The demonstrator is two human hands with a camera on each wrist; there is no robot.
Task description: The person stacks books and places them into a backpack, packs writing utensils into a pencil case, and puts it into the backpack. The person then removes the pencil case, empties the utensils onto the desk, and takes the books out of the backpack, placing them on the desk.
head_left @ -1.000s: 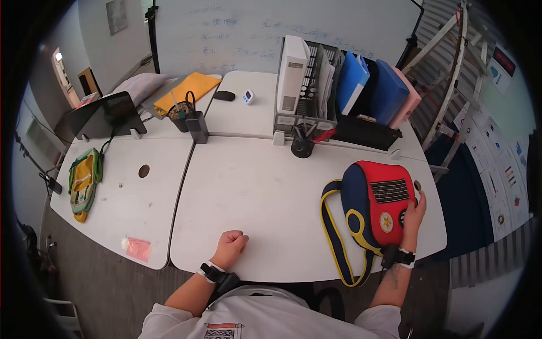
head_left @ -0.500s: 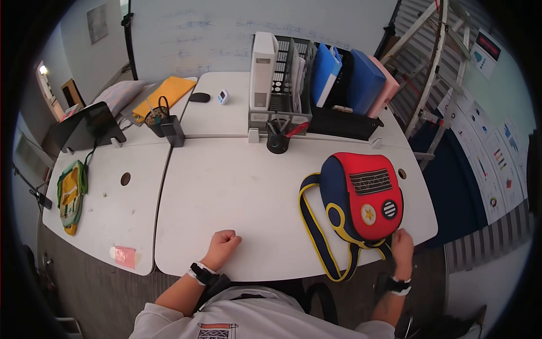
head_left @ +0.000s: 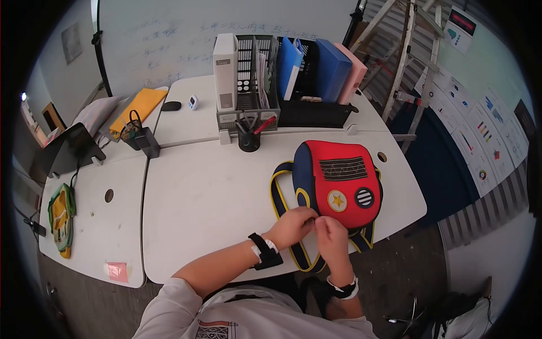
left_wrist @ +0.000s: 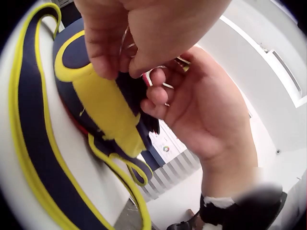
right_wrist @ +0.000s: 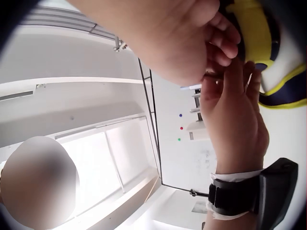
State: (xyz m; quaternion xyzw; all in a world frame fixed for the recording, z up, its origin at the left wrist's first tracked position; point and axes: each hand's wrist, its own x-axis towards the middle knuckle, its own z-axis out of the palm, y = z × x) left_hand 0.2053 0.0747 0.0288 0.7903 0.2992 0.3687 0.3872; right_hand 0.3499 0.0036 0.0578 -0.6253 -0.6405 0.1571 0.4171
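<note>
A red and navy backpack point(head_left: 345, 195) with yellow trim lies on the right part of the white table point(head_left: 209, 192). Just in front of it, my left hand point(head_left: 289, 227) and right hand point(head_left: 333, 244) meet at the fingertips. In the left wrist view, curled fingers of my left hand point(left_wrist: 163, 36) and right hand point(left_wrist: 211, 105) pinch a small thin object point(left_wrist: 147, 78), partly red and white; most of it is hidden. The right wrist view shows my right hand point(right_wrist: 177, 38) against my left hand point(right_wrist: 235, 120), the object mostly covered.
Binders point(head_left: 226, 73) and a file rack point(head_left: 248, 118) stand at the back, with a black pen cup point(head_left: 249, 141) before them. To the left are a dark screen point(head_left: 73, 150), a yellow envelope point(head_left: 141, 110) and a green-yellow bag point(head_left: 62, 217). A ladder point(head_left: 403, 73) stands behind right.
My right hand has left the backpack's right side and moved left. My left hand has moved right to meet it. The head view has turned right.
</note>
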